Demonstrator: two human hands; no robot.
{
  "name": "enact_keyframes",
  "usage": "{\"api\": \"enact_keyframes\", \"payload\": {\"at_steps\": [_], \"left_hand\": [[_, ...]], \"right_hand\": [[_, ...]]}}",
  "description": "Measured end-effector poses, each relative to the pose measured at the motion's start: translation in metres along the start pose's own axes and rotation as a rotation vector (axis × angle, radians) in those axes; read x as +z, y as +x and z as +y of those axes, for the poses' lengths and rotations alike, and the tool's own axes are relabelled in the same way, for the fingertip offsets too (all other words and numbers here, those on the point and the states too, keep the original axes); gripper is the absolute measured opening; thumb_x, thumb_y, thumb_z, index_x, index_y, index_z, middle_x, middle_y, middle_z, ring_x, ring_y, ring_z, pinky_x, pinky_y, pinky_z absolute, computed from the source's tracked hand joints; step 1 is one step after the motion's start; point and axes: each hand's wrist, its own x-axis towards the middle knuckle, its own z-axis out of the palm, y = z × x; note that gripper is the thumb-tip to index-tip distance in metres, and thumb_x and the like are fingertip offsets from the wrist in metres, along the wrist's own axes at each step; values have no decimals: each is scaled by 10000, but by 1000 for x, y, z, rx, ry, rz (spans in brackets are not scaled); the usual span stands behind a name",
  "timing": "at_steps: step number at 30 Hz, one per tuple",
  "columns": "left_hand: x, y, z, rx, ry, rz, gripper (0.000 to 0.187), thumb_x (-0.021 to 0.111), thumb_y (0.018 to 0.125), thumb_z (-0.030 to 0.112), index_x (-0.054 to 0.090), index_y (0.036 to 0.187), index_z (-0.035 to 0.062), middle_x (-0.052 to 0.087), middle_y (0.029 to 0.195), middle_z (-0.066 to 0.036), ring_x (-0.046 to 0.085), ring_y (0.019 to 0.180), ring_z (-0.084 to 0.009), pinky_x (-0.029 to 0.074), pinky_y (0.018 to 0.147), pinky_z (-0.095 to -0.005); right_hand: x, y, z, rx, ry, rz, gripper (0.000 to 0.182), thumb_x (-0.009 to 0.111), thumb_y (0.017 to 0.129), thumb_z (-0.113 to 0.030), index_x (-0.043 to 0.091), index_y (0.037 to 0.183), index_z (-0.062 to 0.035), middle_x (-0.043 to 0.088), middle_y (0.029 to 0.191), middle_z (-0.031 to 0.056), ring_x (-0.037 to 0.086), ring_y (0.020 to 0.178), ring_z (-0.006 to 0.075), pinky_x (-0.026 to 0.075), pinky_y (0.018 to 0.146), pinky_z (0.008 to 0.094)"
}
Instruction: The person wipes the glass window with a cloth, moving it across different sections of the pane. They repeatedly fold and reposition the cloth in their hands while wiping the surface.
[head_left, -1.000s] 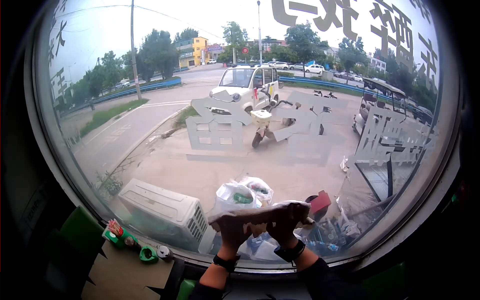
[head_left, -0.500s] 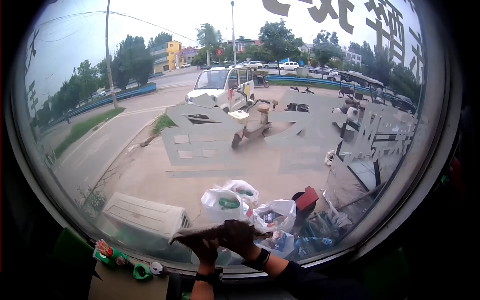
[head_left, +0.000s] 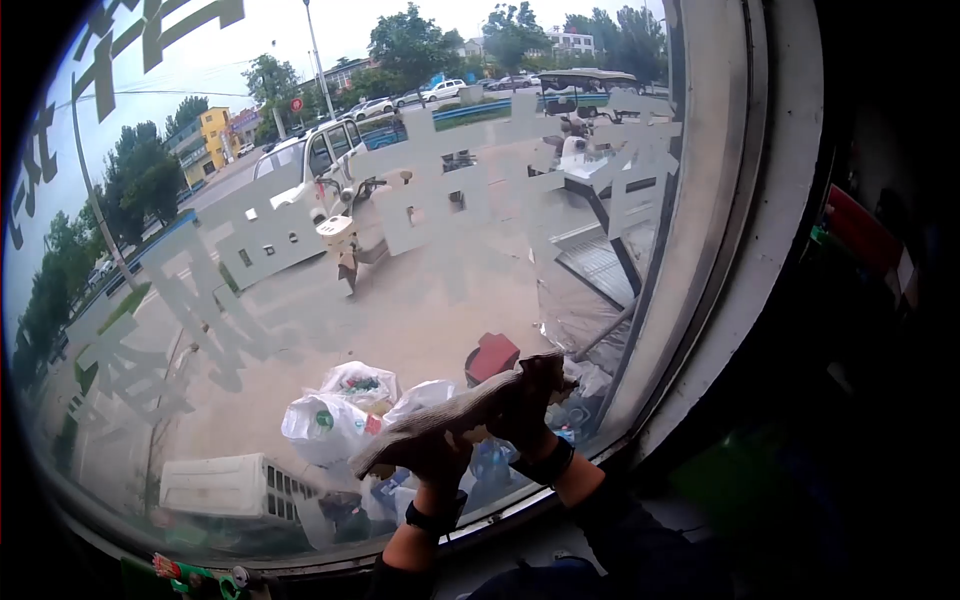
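A folded grey-brown cloth (head_left: 430,422), ribbed on its surface, stretches slantwise between my hands in front of a large window. My left hand (head_left: 441,462) closes on it from below, near its lower left end. Higher up and to the right, my right hand (head_left: 522,418) is closed on the other end. Dark bands circle both wrists. The cloth overlaps the lower window glass (head_left: 300,330) in this view and hides part of the bags behind it.
A pale window frame (head_left: 725,270) curves down the right side. Beyond the glass are white bags (head_left: 325,428) with bottles, a white slatted box (head_left: 215,487), a scooter (head_left: 350,250) and a van (head_left: 310,165). At the bottom left, red-tipped sticks (head_left: 166,566) stand beside green containers.
My view has swung right and tilted, so the outdoor scene sits further left. The cloth shows at a steeper slant, its right end higher; both hands keep hold of it.
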Motion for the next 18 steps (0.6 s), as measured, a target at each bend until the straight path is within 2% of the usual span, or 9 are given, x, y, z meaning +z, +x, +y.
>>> {"api": "enact_keyframes", "payload": {"at_steps": [1, 3, 6, 8, 10, 13, 14, 15, 18], "left_hand": [[8, 7, 28, 18, -9, -19, 311, 469, 790, 268, 522, 960, 13, 535, 949, -210, 499, 881, -403, 357, 820, -529], [17, 38, 83, 76, -5, -5, 235, 491, 754, 251, 542, 839, 38, 534, 811, -176, 503, 750, -354, 385, 699, -480], [45, 48, 151, 16, -231, -383, 215, 492, 753, 237, 555, 859, 61, 549, 793, -128, 524, 716, -290, 410, 656, -400], [69, 52, 187, 79, -387, -339, 189, 492, 767, 214, 559, 870, 71, 550, 775, -101, 531, 683, -270, 415, 613, -349], [84, 45, 213, 49, -649, -401, 201, 518, 769, 202, 560, 924, 82, 553, 792, -91, 542, 690, -271, 420, 591, -329], [93, 18, 231, 190, -418, -515, 254, 508, 804, 238, 548, 1023, 115, 571, 880, -61, 563, 749, -204, 426, 601, -306], [98, 1, 226, 295, -210, -613, 279, 499, 818, 256, 541, 1062, 128, 576, 929, -50, 564, 778, -177, 427, 612, -300], [105, -11, 217, 393, -175, -365, 292, 473, 841, 272, 529, 1100, 149, 568, 975, -30, 548, 796, -141, 411, 600, -302], [96, -34, 190, 318, -193, -470, 335, 472, 831, 274, 508, 1146, 167, 558, 1014, -33, 545, 820, -155, 401, 628, -323]], "right_hand": [[3, -20, 37, -13, 33, 7, 772, 478, 794, -458, 177, 1333, 5, 261, 1303, 249, 256, 1217, 406, 177, 1010, 513], [-18, -23, 94, 38, -29, -18, 819, 497, 783, -480, 124, 1360, -33, 205, 1335, 254, 209, 1242, 414, 159, 1009, 532], [-42, -19, 160, 69, -112, 124, 777, 555, 763, -434, 218, 1320, -9, 260, 1302, 256, 276, 1203, 409, 225, 991, 506], [-47, -48, 209, 237, -196, 23, 869, 550, 775, -457, 80, 1365, -27, 117, 1385, 242, 139, 1282, 395, 126, 1037, 503], [-57, -70, 245, 353, -265, 48, 1084, 498, 684, -684, -33, 1369, -33, 24, 1410, 227, 60, 1311, 355, 81, 1053, 479], [-64, -100, 259, 286, -379, 27, 1138, 432, 655, -761, -83, 1364, -35, -40, 1423, 197, 2, 1320, 339, 56, 1059, 468], [-49, -152, 278, 292, -321, 121, 952, 496, 743, -627, 106, 1365, -21, 125, 1400, 206, 147, 1291, 351, 141, 1043, 468], [-42, -181, 275, 303, -304, 108, 935, 504, 745, -613, 121, 1359, -22, 132, 1397, 207, 153, 1288, 350, 147, 1040, 469], [-31, -207, 237, 306, -259, 11, 883, 528, 748, -571, 168, 1342, -26, 153, 1386, 211, 171, 1278, 349, 164, 1031, 469]]}}
